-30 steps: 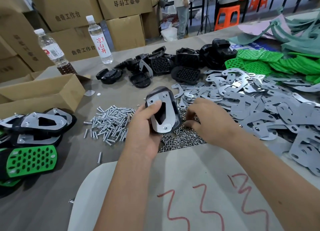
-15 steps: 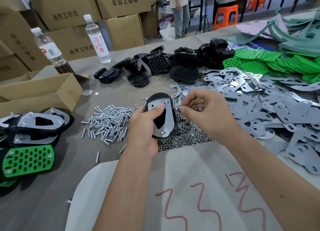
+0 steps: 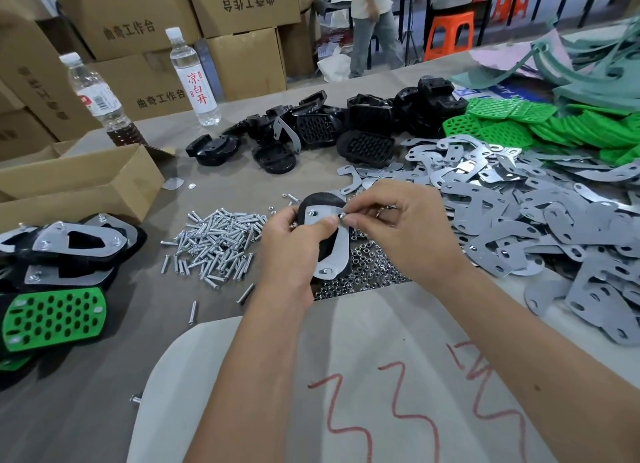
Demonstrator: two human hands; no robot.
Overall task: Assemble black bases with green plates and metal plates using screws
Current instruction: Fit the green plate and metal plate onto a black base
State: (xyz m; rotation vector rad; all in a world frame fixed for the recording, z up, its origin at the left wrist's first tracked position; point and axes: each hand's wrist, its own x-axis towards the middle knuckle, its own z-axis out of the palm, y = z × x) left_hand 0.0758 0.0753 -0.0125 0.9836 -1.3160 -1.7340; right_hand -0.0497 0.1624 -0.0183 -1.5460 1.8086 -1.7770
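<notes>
Nearest the viewer, a pale sheet (image 3: 346, 376) with red squiggles marked on it lies over the grey table (image 3: 86, 393), and both forearms reach forward across it. At the left edge sit finished assemblies (image 3: 65, 251), black bases topped with metal plates, and one showing a green perforated plate (image 3: 52, 318). Loose screws (image 3: 216, 244) are heaped left of the hands, and a pile of small nuts (image 3: 363, 272) lies directly under them. The left hand (image 3: 294, 251) grips a black base (image 3: 318, 202) fitted with a metal plate (image 3: 336, 251), held upright above the nuts, thumb pressed on the plate's face. The right hand (image 3: 405, 230) meets it from the right, its thumb and forefinger pinching a small nut (image 3: 341, 215) at the plate's upper right edge, touching it; the other fingers are curled. Right of the hands spreads a wide heap of loose metal plates (image 3: 519, 220). Left and farther back, an open cardboard box (image 3: 79, 182) lies on the table; its contents cannot be seen. Behind it stand two plastic bottles (image 3: 194, 78), one clear, one with dark liquid at the bottom. Farther on lie spare black bases (image 3: 346, 126) and, to the right, stacked green plates (image 3: 536, 126). Beyond the table are stacked cartons (image 3: 145, 36), an orange stool (image 3: 448, 34) and people standing.
</notes>
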